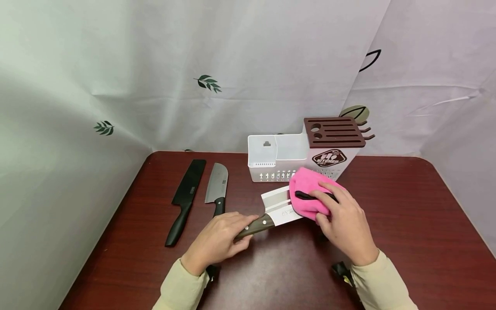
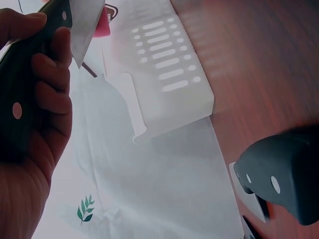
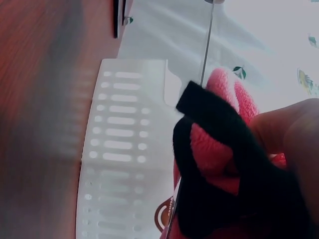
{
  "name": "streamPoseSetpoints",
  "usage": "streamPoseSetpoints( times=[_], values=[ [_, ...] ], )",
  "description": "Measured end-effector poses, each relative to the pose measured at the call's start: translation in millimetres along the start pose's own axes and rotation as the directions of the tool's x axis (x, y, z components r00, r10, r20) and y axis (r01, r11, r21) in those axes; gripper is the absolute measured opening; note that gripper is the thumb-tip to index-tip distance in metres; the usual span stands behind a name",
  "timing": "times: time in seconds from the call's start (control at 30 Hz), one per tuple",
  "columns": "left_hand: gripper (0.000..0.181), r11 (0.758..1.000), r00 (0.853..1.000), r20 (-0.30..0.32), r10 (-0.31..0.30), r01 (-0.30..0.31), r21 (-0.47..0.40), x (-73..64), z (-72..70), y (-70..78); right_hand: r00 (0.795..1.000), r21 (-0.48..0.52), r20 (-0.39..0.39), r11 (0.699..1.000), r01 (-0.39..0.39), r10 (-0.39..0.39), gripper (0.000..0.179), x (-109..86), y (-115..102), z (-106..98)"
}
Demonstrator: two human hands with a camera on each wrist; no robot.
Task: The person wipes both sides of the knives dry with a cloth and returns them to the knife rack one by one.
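Observation:
In the head view my left hand (image 1: 218, 239) grips the brown riveted handle of a cleaver (image 1: 282, 213), its broad shiny blade held above the table and pointing right. My right hand (image 1: 347, 224) holds a pink cloth (image 1: 310, 178) with a black loop over the blade's far end, hiding that part. The left wrist view shows the fingers curled round the cleaver handle (image 2: 17, 107). Seen from the right wrist, the pink cloth (image 3: 212, 154) lies against the blade, which appears edge-on as a thin line.
Behind the cleaver stands a white knife holder (image 1: 284, 165) with a brown slotted top and side hooks. A black knife (image 1: 189, 191) and a steel-bladed knife (image 1: 218, 183) with a black handle lie at the left of the dark red table (image 1: 128, 224). Pale curtains hang around it.

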State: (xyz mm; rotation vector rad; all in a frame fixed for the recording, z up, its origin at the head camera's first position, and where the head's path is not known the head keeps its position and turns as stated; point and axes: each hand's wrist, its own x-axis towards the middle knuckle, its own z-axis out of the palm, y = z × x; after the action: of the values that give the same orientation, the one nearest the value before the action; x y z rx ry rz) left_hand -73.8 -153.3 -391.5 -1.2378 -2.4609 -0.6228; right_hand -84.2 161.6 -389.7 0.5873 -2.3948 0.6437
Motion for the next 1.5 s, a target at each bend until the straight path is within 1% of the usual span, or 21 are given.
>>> streamPoseSetpoints(
  times=[0.17, 0.3, 0.57, 0.7, 0.87, 1.1, 1.3, 1.5],
  values=[
    [0.043, 1.000, 1.000, -0.008, -0.001, 0.000, -0.014, -0.5, 0.0, -0.9, 1.000, -0.005, -0.008, 1.000, 0.001, -0.001, 0.038, -0.3, 0.0, -1.8],
    [0.043, 1.000, 1.000, -0.018, 0.000, 0.000, -0.020, -0.9, 0.3, -2.1, 1.000, -0.007, -0.003, 1.000, 0.019, -0.019, 0.037, -1.2, -0.5, -3.5],
    [0.043, 1.000, 0.999, -0.036, -0.001, 0.000, -0.011, -1.6, 0.1, -5.0, 0.996, -0.024, 0.032, 0.996, 0.081, -0.080, 0.035, -0.9, -5.3, -7.7],
    [0.043, 1.000, 0.999, -0.040, -0.002, 0.001, -0.015, -1.9, 0.2, -5.2, 0.994, -0.023, 0.055, 0.995, 0.099, -0.097, 0.038, -0.5, -9.1, -9.8],
    [0.043, 1.000, 0.999, -0.035, -0.008, 0.007, -0.025, -1.6, 0.5, -4.6, 0.988, -0.007, 0.088, 0.992, 0.127, -0.126, 0.040, -0.3, -12.8, -11.2],
    [0.044, 0.999, 0.999, -0.031, -0.015, 0.014, -0.037, -1.2, 1.4, -3.8, 0.977, 0.023, 0.105, 0.983, 0.185, -0.186, 0.039, -0.9, -18.5, -10.1],
    [0.044, 0.998, 0.999, -0.051, 0.006, -0.009, -0.061, -0.6, 4.2, -4.8, 0.967, 0.048, 0.112, 0.973, 0.225, -0.230, 0.042, -0.7, -22.9, -8.9],
    [0.043, 0.998, 0.998, -0.056, 0.024, -0.027, -0.056, 0.3, 5.9, -4.5, 0.957, 0.064, 0.123, 0.964, 0.257, -0.263, 0.046, -0.5, -26.3, -6.5]
  ],
)
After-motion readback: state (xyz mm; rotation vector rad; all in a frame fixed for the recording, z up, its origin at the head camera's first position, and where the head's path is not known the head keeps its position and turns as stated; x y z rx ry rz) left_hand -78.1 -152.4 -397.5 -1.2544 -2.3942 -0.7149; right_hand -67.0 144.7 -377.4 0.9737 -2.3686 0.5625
